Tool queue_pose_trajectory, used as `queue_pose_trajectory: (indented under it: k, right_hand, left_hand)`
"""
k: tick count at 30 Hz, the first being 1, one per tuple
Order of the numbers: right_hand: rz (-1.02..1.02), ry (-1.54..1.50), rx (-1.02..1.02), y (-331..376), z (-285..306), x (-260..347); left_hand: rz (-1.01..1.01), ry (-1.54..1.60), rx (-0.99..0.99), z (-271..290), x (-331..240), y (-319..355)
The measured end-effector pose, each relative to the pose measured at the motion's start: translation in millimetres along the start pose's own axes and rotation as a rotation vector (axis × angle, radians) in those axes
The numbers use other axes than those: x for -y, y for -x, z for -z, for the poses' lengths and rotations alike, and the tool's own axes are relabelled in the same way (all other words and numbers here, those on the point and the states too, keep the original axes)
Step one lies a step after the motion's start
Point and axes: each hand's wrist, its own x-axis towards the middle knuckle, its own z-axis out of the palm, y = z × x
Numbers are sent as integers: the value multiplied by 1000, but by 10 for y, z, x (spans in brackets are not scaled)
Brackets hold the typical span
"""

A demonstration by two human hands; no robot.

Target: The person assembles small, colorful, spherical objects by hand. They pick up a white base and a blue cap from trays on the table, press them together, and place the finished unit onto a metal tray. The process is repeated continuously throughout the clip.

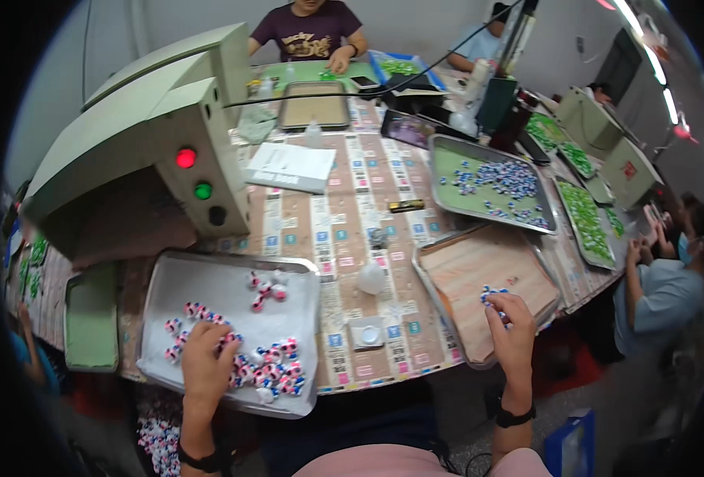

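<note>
My left hand (207,362) reaches into a metal tray lined with white paper (157,318). Its fingers curl down around one of the small pink, white and blue pieces (226,342); the fingertips are partly hidden. Loose pieces of the same kind (276,367) lie beside it, and a small cluster (266,290) sits farther back in that tray. Over the front of a second tray, lined with brown paper (479,262), my right hand (515,330) is closed in a pinch. Small blue-and-white pieces (491,294) show at its fingertips.
A beige machine (129,159) with red and green lights stands at the left. Behind the right tray is a green-lined tray of blue pieces (495,179). A white rounded object (370,278), small white box (366,334), battery (406,206) and booklet (292,167) lie between. Co-workers (312,36) sit around.
</note>
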Motion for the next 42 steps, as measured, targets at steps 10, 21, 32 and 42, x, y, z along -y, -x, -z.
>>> queue_pose_trajectory:
  k: [10,21,32,42]
  right_hand:
    - [116,364,83,-171,-54,-543]
    - [62,581,233,-191,-97,-523]
    - [-187,-316,249,29,-196,22]
    - [-80,-461,553,205,-665,700]
  left_hand:
    - [437,1016,186,3,-454,139]
    - [578,1610,614,-214,-959,329]
    - [623,1778,671,-306,-829,449]
    - [593,1708,679,-323,-834,534]
